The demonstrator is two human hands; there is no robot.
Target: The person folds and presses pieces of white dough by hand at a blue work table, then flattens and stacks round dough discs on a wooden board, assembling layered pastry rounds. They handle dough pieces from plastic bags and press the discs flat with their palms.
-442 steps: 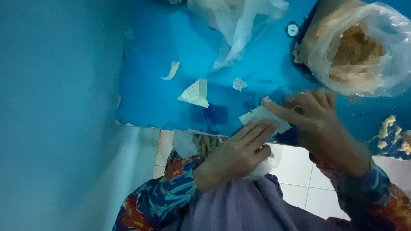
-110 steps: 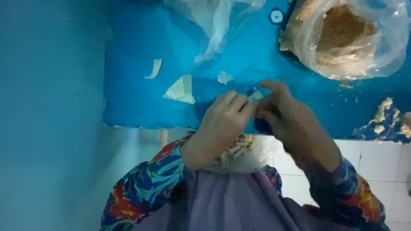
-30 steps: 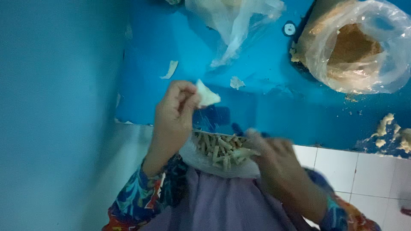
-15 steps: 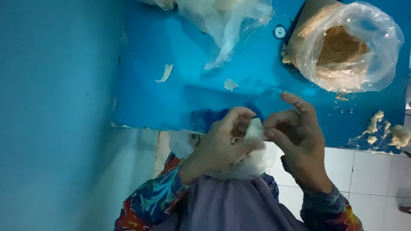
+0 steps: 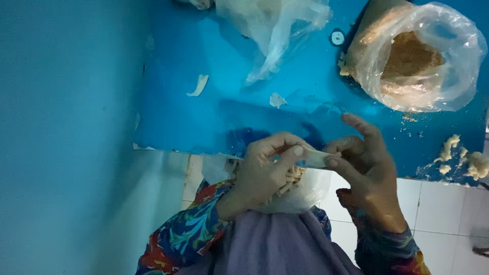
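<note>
Pale dough wrapper (image 5: 317, 158) pinched between both my hands.
Left hand (image 5: 265, 170) and right hand (image 5: 369, 170) each grip it, above the blue bench (image 5: 214, 107).

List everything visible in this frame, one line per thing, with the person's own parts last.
Dough strip: one, pale, pinched between both hands.
Bag of filling: one, clear plastic with brown crumbly content, top right on the table.
Empty plastic bag: one, clear, top centre.
Dough scraps: several, pale, scattered on the table.
Bag of rolled pieces: one, clear, in the lap under the hands.
Table: one, blue.
Floor tiles: white, lower right.
Left hand: gripping the strip.
Right hand: gripping the strip's other end.
</note>
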